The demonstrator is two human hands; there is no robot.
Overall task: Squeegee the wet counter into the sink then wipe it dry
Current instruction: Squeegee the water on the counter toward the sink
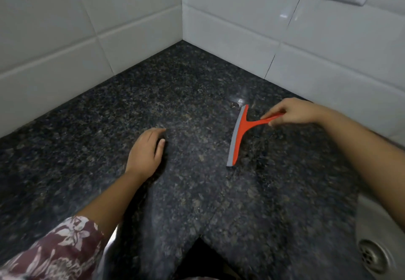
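The right hand (295, 112) is gripping the handle of a red squeegee (240, 134) with closed fingers, its grey blade lying on the dark speckled tabletop (186, 203) near the tiled corner. The left hand (145, 151) is resting flat, fingers loosely open, empty. A steel sink (372, 225) is sitting at the right.

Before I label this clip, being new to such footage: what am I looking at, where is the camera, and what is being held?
There is no machine here: a person's two bare hands, filmed by one camera worn on the head, looking down. The surface is a dark speckled counter in a white-tiled corner. The right hand pinches the handle of a red squeegee, whose grey blade rests on the counter. The left hand rests on the counter, holding nothing. A steel sink with its drain lies at the lower right.
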